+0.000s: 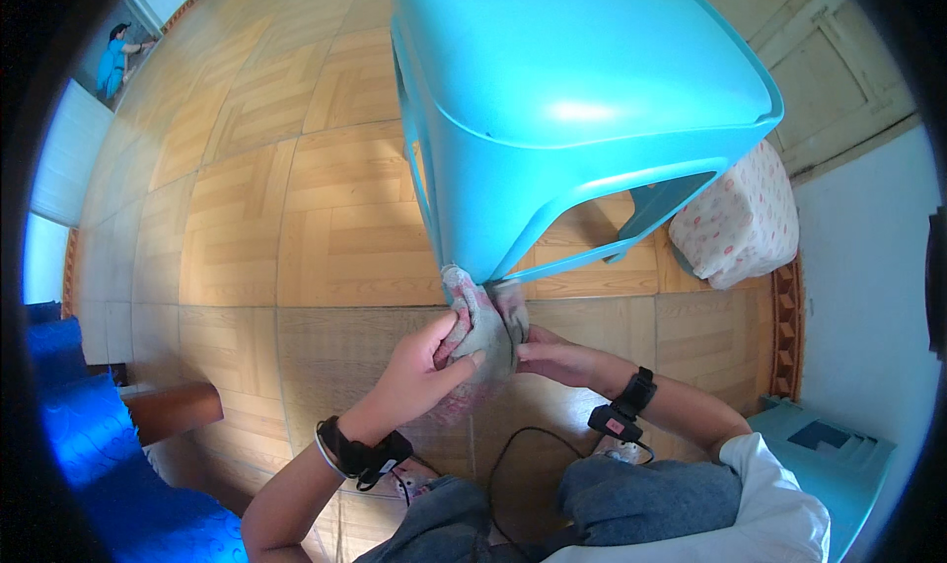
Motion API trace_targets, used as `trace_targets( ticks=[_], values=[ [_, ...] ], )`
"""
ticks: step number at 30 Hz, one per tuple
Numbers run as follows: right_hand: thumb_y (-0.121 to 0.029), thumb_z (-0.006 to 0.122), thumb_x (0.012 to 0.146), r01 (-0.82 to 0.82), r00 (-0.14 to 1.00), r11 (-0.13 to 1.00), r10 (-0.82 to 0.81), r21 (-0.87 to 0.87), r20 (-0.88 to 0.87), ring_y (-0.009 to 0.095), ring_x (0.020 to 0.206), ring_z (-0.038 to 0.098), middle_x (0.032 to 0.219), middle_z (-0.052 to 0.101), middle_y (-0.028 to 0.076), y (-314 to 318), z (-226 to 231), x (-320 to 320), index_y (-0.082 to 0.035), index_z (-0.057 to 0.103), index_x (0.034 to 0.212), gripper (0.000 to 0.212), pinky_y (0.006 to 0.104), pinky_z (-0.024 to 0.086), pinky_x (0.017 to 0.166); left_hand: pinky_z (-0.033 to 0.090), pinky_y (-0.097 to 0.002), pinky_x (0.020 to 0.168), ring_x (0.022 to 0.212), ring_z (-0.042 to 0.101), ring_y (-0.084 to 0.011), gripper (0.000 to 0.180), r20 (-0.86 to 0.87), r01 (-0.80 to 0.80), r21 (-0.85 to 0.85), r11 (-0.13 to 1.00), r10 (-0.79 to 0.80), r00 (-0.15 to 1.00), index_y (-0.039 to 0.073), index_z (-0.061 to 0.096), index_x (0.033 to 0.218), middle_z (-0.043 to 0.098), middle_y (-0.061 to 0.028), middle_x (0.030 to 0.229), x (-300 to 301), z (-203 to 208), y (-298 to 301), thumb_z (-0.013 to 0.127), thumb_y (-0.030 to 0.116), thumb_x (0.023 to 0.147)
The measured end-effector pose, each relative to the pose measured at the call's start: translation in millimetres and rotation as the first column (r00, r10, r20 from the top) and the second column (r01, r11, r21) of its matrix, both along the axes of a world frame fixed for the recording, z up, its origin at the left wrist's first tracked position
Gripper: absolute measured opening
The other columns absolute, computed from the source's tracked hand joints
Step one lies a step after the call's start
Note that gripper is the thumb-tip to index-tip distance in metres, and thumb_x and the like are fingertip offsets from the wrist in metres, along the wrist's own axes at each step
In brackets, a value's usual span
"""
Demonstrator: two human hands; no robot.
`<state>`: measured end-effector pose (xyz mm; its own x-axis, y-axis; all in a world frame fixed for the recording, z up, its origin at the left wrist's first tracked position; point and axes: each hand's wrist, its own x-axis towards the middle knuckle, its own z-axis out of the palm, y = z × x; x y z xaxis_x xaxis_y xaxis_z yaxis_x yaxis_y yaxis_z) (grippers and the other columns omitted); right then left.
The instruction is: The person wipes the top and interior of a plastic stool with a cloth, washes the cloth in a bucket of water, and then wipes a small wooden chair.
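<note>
A turquoise plastic stool (592, 79) stands upright on the floor in front of me. Against the lower part of its nearest leg is a greyish cloth (483, 331) with pinkish patches, bunched up and partly around the leg. My left hand (424, 361) grips the cloth from the left, thumb stretched across it. On the other side my right hand (554, 356) pinches the cloth's right edge between its fingers. The foot of that leg is hidden behind the cloth.
A rounded object under a dotted white cover (740, 218) stands right of the stool, by a door (838, 70). Blue fabric (89, 415) and a brown wooden piece (176, 412) are at left. Another turquoise plastic piece (824, 454) is at lower right. A person (113, 60) crouches far left. A black cable (498, 464) hangs near my legs.
</note>
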<state>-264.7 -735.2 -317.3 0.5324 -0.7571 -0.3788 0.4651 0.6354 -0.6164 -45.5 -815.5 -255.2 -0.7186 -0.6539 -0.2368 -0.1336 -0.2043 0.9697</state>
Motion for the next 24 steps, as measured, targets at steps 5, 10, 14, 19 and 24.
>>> trace_targets(
  ticks=[5, 10, 14, 19, 24],
  values=[
    [-0.025, 0.063, 0.085, 0.101, 0.989, 0.995, -0.099, 0.016, -0.110, 0.020, 0.123, 0.041, 0.134, 0.041, 0.007, -3, 13, 6, -0.009, 0.024, 0.140, 0.069, 0.0383, 0.034, 0.101, 0.043, -0.0215, 0.077, 0.087, 0.051, -0.0054, 0.040, -0.110, -0.026, 0.154, 0.988, 0.043, 0.993, -0.001, 0.047, 0.120, 0.056, -0.0020, 0.099, 5, 23, -9, 0.061, 0.013, 0.085],
    [-0.023, 0.062, 0.086, 0.194, 0.981, 0.974, -0.190, 0.121, -0.043, 0.021, 0.123, 0.042, 0.134, 0.043, 0.008, -2, 52, 14, -0.009, 0.025, 0.139, 0.067, 0.0379, 0.034, 0.103, 0.037, -0.0400, 0.101, 0.116, 0.049, -0.0235, 0.046, -0.156, -0.129, 0.706, 0.697, 0.331, 0.931, 0.003, 0.041, 0.129, 0.051, -0.0123, 0.127, 35, -9, 15, 0.042, 0.031, 0.093],
    [-0.022, 0.061, 0.086, 0.159, 0.985, 0.982, -0.152, 0.100, -0.078, 0.021, 0.123, 0.042, 0.133, 0.043, 0.009, -2, 50, 11, -0.009, 0.027, 0.139, 0.064, 0.0385, 0.035, 0.102, 0.036, -0.0384, 0.103, 0.121, 0.045, -0.0219, 0.050, -0.049, -0.177, 0.834, 0.522, 0.390, 0.920, 0.006, 0.037, 0.135, 0.046, -0.0095, 0.132, 12, -9, 18, 0.040, 0.036, 0.095],
    [-0.020, 0.060, 0.088, 0.201, 0.980, 0.974, -0.200, 0.106, -0.021, 0.022, 0.121, 0.043, 0.131, 0.045, 0.008, -6, 54, 10, -0.009, 0.030, 0.136, 0.058, 0.0385, 0.036, 0.100, 0.037, -0.0347, 0.102, 0.121, 0.044, -0.0188, 0.047, -0.261, -0.017, 0.338, 0.941, 0.111, 0.959, 0.006, 0.034, 0.136, 0.041, -0.0083, 0.137, 19, -14, 24, 0.040, 0.030, 0.097],
    [-0.020, 0.059, 0.089, 0.170, 0.985, 0.977, -0.166, 0.125, -0.044, 0.021, 0.120, 0.045, 0.130, 0.046, 0.008, -6, 54, 13, -0.009, 0.032, 0.135, 0.055, 0.0384, 0.037, 0.099, 0.042, -0.0330, 0.097, 0.116, 0.048, -0.0197, 0.046, -0.501, 0.286, 0.800, 0.528, 0.324, 0.803, 0.003, 0.034, 0.135, 0.046, -0.0125, 0.130, -44, -8, 6, 0.038, 0.029, 0.097]
  ],
)
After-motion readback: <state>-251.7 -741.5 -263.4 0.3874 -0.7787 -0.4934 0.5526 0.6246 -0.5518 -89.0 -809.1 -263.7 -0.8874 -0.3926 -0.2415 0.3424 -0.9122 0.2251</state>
